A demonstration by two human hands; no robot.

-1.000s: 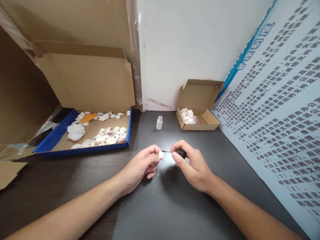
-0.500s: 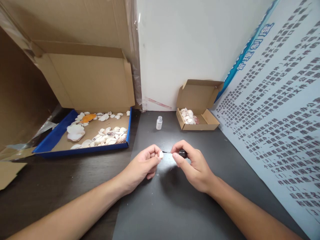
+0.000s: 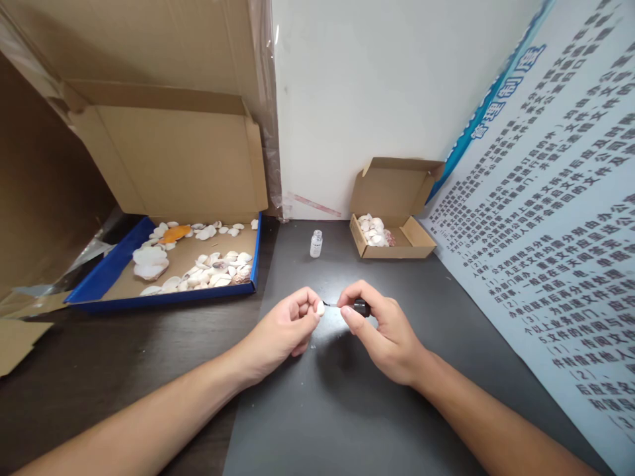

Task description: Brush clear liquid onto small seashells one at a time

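Between the thumb and fingers of my left hand (image 3: 292, 322) is a small white seashell (image 3: 320, 309). My right hand (image 3: 380, 327) is closed on a brush with a black cap (image 3: 362, 307). Its thin stem points left, and the dark tip meets the shell's upper edge or sits very close to it. Beyond both hands, an uncapped small glass bottle (image 3: 316, 244) with a white label stands upright on the dark grey mat (image 3: 297, 423).
At the left, an open blue-edged cardboard box (image 3: 163, 303) holds several white shells and an orange one (image 3: 175, 234). A smaller open box (image 3: 397, 252) with shells stands at the back right. A printed sign (image 3: 546, 218) leans along the right side.
The brush tip has shifted slightly along the shell's edge, and my right hand has moved a touch left and down. My left hand holds the shell in nearly the same place.
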